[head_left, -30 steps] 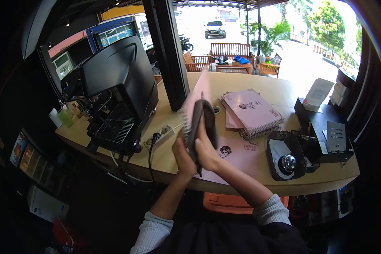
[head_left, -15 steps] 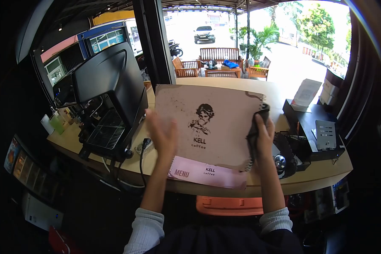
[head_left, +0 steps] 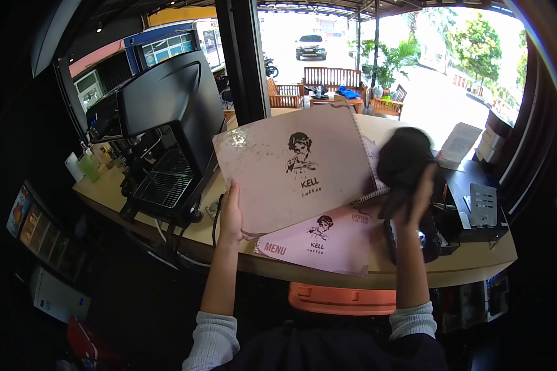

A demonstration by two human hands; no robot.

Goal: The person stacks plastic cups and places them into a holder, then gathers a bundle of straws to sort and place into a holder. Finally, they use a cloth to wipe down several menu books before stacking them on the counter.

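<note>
A spiral-bound menu (head_left: 260,179) with a drawn figure and "KELL coffee" on its cover is held up, tilted, over the counter. My left hand (head_left: 231,213) grips its lower left edge, thumb on the cover. To the right of the menu, my right hand (head_left: 418,201) holds a bunched black cloth (head_left: 405,157), both smeared by motion and apart from the cover. Another pink menu (head_left: 340,250), marked "MENU", lies on the counter under the raised one. Part of a further spiral-bound edge (head_left: 374,194) shows behind the raised menu.
A black espresso machine (head_left: 167,105) stands at the left of the wooden counter (head_left: 254,263). A black box (head_left: 467,201) with a paper stand (head_left: 461,143) occupies the right end. An orange plastic piece (head_left: 340,298) sits below the front edge. Wooden benches (head_left: 332,77) are outside.
My left hand has closed on the menu's left edge. My right hand has moved the cloth off the spiral side, outward to the right. The raised menu has tilted, uncovering more of the lower one.
</note>
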